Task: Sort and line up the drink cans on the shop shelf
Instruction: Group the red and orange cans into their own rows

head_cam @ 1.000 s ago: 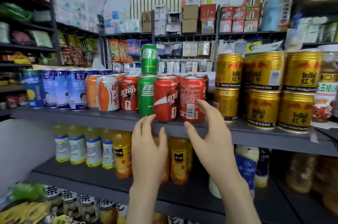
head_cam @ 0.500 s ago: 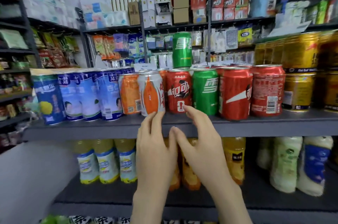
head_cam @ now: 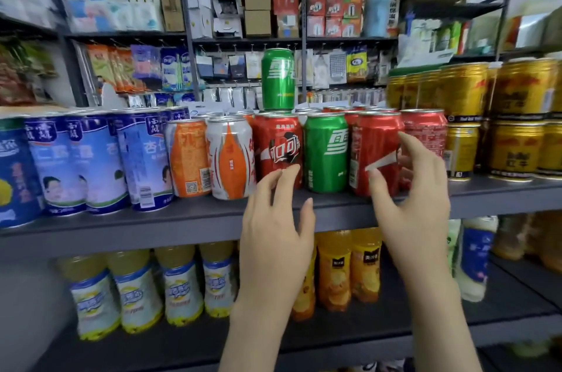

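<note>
One green can (head_cam: pixel 278 79) stacked high, gold cans (head_cam: pixel 517 122) right, bottles (head_cam: pixel 182 289) below

Left hand (head_cam: pixel 275 219): hovered loose-fingered before the left red can (head_cam: pixel 278 143).
Right hand (head_cam: pixel 416 198): hovered, fingers curved, before the right red can (head_cam: pixel 377 140).
Green can (head_cam: pixel 325 152): stood between both red cans.

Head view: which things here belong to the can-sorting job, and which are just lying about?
Job: left hand, right hand, red cans, green can, top green can, orange cans, blue cans, gold cans, shelf.

Lying about: bottles on the shelf below, boxes up top, hanging packets behind.
</note>
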Tool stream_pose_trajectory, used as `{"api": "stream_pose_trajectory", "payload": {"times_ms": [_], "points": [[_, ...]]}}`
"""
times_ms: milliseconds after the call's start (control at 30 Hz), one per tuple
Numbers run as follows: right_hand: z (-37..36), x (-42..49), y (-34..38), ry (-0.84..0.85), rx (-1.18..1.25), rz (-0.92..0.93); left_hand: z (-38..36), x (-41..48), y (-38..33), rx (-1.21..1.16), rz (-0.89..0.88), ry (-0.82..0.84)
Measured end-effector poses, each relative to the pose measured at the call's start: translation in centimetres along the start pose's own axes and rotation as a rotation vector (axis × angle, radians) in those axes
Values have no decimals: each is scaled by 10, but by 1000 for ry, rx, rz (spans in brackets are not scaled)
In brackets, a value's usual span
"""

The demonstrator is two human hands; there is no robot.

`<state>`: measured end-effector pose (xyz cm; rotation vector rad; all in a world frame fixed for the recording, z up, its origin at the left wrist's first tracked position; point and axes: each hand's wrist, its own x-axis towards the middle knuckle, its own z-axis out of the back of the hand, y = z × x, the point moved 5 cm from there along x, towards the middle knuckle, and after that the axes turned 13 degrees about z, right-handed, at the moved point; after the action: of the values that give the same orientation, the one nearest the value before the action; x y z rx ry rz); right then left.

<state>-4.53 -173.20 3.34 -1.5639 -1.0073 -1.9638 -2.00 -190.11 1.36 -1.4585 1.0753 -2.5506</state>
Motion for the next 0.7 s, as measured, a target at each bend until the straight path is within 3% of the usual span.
{"api": "stream_pose_trajectory", "payload": {"times_ms": [233, 567, 700], "points": [[19, 7, -46, -3, -81, -153, -29, 1, -22, -31, -17, 32], [17, 26, -54, 85, -108, 29, -45, 32, -37, 98, 64, 83], [10, 37, -43, 44, -112, 135, -42, 53, -48, 204, 1, 72]]}}
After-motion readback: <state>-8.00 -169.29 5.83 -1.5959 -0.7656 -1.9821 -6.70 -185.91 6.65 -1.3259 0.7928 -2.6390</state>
